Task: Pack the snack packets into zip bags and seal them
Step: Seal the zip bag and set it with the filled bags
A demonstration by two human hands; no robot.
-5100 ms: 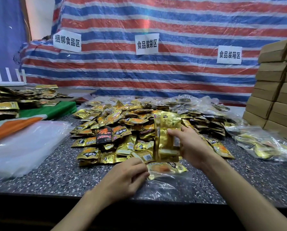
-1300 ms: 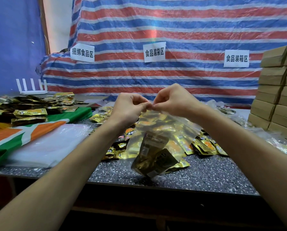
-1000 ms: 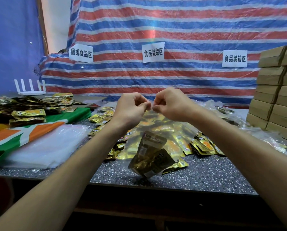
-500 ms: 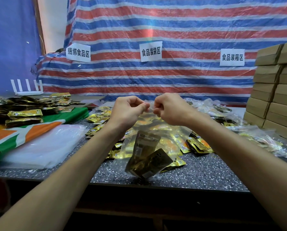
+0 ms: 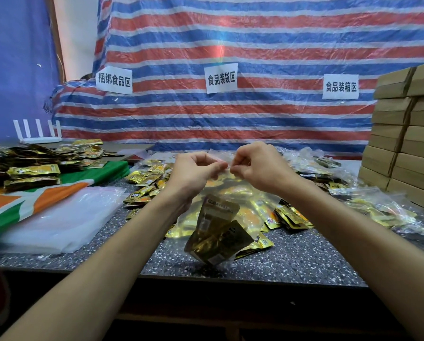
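You held a clear zip bag (image 5: 245, 212) up over the near middle of the speckled table (image 5: 292, 257). Your left hand (image 5: 196, 173) and right hand (image 5: 257, 168) were close together at its top edge. Both had their fingers curled, each pinching the strip between thumb and fingertips. I couldn't tell whether the strip was pressed closed under your fingers.

The bag hung down from your grip, and its bottom corner was just above the table's near edge or touching it; I couldn't tell which. Inside it, a few gold snack packets (image 5: 217, 236) had slid to the bottom and lay tilted against each other.

Behind the bag, a loose pile of gold packets (image 5: 144, 178) spread across the middle of the table. To your left lay a flat stack of empty clear bags (image 5: 58, 217), partly over a green, orange and white cloth (image 5: 14, 205). More packets (image 5: 34, 171) were heaped at the far left, near a white router (image 5: 37, 134) with upright antennas.

To your right, filled clear bags (image 5: 383, 212) lay on the table in front of a tall stack of cardboard boxes (image 5: 407, 143).

A red, white and blue striped tarp (image 5: 230, 33) covered the far wall, with three white paper signs on it: a left sign (image 5: 114, 80), a middle sign (image 5: 221, 78) and a right sign (image 5: 340, 86).
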